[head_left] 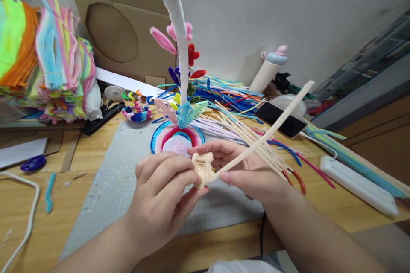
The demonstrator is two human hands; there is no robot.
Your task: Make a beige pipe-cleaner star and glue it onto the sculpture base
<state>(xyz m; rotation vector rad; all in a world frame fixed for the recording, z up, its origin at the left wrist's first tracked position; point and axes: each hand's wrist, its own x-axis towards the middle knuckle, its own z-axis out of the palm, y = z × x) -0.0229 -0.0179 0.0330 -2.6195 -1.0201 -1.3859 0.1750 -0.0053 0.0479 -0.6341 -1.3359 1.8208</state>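
Observation:
My left hand is closed on a small folded cream pipe cleaner shape, pinching its left side between thumb and fingers. One long straight end of this pipe cleaner sticks out up and to the right. My right hand holds the base of that end, its thumb against it and its fingers behind the shape. Just beyond my hands stands a pipe cleaner ornament: a tall white stem with pink, red, purple and green petals, bows at its foot and a striped ring base.
A grey cutting mat lies under my hands. Loose cream pipe cleaners, a phone, a white power strip and a bottle are to the right. Bundled pipe cleaners and a cardboard sheet stand at back left.

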